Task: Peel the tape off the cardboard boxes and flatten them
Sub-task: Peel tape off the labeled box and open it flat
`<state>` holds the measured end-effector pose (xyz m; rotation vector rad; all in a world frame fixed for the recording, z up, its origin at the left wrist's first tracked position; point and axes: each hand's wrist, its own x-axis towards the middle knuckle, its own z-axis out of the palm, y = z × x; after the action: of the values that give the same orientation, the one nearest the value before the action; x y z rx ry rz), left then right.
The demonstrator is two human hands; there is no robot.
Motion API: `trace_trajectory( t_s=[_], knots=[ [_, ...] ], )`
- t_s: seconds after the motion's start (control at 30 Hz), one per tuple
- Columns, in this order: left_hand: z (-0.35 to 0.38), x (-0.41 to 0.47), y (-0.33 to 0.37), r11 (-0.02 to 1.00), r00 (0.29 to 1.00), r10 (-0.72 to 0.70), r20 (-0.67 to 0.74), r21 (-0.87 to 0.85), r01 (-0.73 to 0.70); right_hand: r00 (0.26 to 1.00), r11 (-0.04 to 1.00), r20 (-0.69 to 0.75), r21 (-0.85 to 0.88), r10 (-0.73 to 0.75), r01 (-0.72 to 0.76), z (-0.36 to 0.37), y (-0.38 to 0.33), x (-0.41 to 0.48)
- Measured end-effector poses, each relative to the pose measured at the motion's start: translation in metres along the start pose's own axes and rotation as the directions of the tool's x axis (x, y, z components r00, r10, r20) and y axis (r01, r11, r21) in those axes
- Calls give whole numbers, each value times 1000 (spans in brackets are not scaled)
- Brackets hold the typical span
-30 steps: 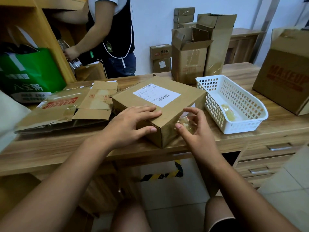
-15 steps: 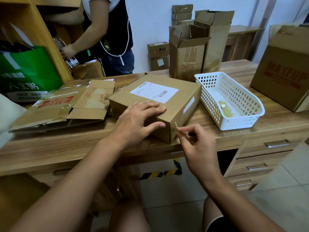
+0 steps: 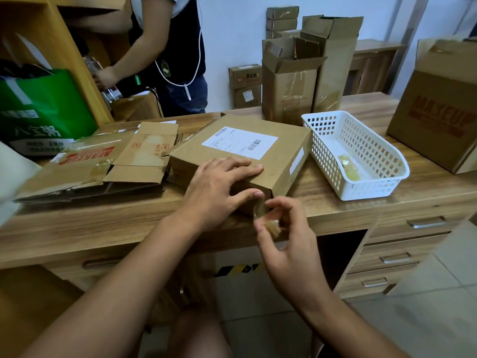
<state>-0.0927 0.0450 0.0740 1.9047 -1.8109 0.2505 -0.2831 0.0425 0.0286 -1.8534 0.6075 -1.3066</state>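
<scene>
Wood-grain desk (image 3: 103, 223) w/ drawers, cardboard everywhere. Flat brown box (image 3: 284, 161), white label (image 3: 239, 142) on top, sits closed at the near desk edge, btwn flattened cardboard (image 3: 103, 166) & a white perforated plastic basket (image 3: 322, 153) w/ a yellowish tape wad (image 3: 347, 166) inside. Left hand (image 3: 216, 189) lies on the box's near corner, fingers straight & spread on the lid, thumb down the front face: pressing, not gripping. Right hand (image 3: 286, 233) is just off that corner, thumb & fingertips pinching clear tape (image 3: 260, 210). The tape looks partly lifted, one end apparently stuck at the corner, w/ a crumpled bit in the pinch. Handling, prob: box is light, stiff corrugated board, matte, and slides easily on the smooth desk, so it needs the flat palm as anchor. Tape is thin, glossy, stretchy, sticky, so it likely tears or clings to fingers; best grip is close to the peel line, pulling low & steady. For flattening, take hold at flap edges/seams, where the board folds.
</scene>
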Motion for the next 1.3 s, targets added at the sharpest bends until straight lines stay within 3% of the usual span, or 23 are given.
trace_trajectory(
  t_s=[0.13,0.27,0.4,0.63,0.73,0.9,1.0,1.17,1.3],
  knots=[
    [-3,-1,5,997,1000,-5,4,80,5,990,987,-18,-83,140,-141,-19,17,19],
    [-11,-2,9,991,999,8,43,136,-14,995,970,-18,-222,103,-104,-39,33,35],
    [-22,1,6,995,989,33,145,85,-46,993,971,-46,-211,107,-114,-51,44,46],
    [-27,4,6,996,984,93,152,1,-94,989,984,-105,-134,105,-119,-50,49,48],
    [-26,6,5,994,977,71,202,-97,-52,982,987,-124,-66,140,-149,-45,48,49],
    [-25,11,9,988,950,-19,312,-137,65,978,978,-208,-205,-17,-26,-41,44,41],
    [-24,13,8,988,954,-39,296,-132,82,978,967,-179,-249,-108,61,-29,41,26],
    [-20,14,9,982,963,-49,266,-163,95,977,964,-176,-254,-120,73,-14,40,16],
    [-18,16,6,976,965,-53,257,-191,105,987,962,-40,-234,-153,140,9,30,2]
  ],
)
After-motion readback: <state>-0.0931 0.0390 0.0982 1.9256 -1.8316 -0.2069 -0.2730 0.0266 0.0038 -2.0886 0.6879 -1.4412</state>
